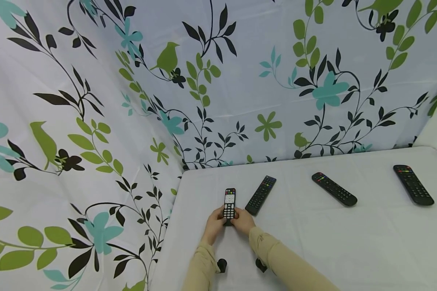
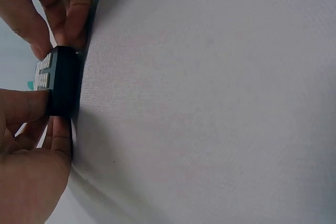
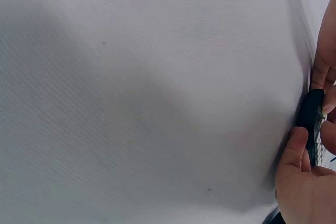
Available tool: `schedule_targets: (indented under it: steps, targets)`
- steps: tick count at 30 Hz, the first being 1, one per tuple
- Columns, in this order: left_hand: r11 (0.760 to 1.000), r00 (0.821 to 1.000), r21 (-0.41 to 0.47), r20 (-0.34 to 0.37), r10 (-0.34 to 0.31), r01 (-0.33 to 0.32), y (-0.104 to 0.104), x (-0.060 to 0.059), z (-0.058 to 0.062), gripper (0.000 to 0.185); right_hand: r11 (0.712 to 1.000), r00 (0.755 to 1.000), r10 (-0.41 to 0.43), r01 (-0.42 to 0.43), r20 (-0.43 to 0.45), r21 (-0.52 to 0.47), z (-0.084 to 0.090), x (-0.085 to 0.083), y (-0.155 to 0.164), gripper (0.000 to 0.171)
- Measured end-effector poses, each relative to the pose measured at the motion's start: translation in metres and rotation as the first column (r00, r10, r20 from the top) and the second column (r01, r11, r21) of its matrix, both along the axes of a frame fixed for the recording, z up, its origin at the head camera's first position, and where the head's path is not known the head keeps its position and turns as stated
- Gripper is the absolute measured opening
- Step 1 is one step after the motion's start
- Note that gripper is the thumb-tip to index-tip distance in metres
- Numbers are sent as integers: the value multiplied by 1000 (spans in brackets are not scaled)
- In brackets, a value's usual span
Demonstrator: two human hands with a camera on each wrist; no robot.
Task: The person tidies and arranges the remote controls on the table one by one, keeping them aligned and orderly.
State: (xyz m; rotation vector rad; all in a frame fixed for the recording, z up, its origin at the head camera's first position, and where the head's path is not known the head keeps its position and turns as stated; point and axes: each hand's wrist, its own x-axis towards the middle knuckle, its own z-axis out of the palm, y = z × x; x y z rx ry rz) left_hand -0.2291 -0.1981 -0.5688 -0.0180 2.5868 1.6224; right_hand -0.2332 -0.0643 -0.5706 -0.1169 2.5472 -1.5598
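Note:
A small black remote with a white panel and grey keys [image 1: 229, 204] lies lengthwise on the white tablecloth [image 1: 313, 242], near its left edge. Both hands hold its near end. My left hand [image 1: 218, 216] grips it from the left, the right hand [image 1: 240, 217] from the right. The left wrist view shows the remote [image 2: 63, 80] pinched between my left thumb and fingers [image 2: 23, 106], with the right hand's fingertips [image 2: 68, 19] at its other side. In the right wrist view the remote's edge [image 3: 311, 121] shows beside my right thumb [image 3: 294, 150].
Three other black remotes lie on the table: one just right of the held one [image 1: 260, 195], one further right [image 1: 334, 188], one near the right edge [image 1: 413, 190]. A floral curtain [image 1: 94, 121] hangs behind and to the left. The table's left edge [image 1: 167, 242] is close.

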Motion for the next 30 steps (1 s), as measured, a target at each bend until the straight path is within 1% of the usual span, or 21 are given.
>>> schedule_targets:
  steps: [2,4,5,6,9,15,21,24,26,28,30]
  targets:
    - [1000,1000,-15,-3,1,-1,-2,-3,-11,50,1000,1000,-10,10,6,4,1,2,1,52]
    - [1000,1000,-5,19,20,-20,-1,-2,-10,52,1000,1000,-12,12,4,13,2,4,1,56]
    - [1000,1000,-6,17,21,-21,-1,-1,-10,52,1000,1000,-14,14,11,21,3,5,2,58]
    - [1000,1000,-9,11,20,-20,0,0,-10,51,1000,999,-11,10,43,19,7,6,2,60]
    - [1000,1000,-12,9,20,-20,0,1,-11,51,1000,999,-14,13,48,21,4,7,3,63]
    - [1000,999,-16,20,27,-26,2,3,-10,51,1000,998,-10,9,59,17,-5,6,5,64]
    - [999,999,-1,22,37,-37,2,1,-13,51,1000,998,4,-4,56,-4,-2,10,8,59]
    - [997,996,-9,39,75,-75,1,0,-10,50,1000,998,23,-22,63,-20,3,12,12,58]
    - [993,993,-34,39,116,-114,0,0,-7,48,999,996,35,-33,79,-29,5,12,15,58]
    - [986,987,-49,28,158,-156,0,-1,-3,46,998,994,52,-48,96,-48,7,12,18,60]
    - [980,982,-61,-12,190,-191,2,-3,1,43,994,991,63,-53,118,-93,6,12,23,60]
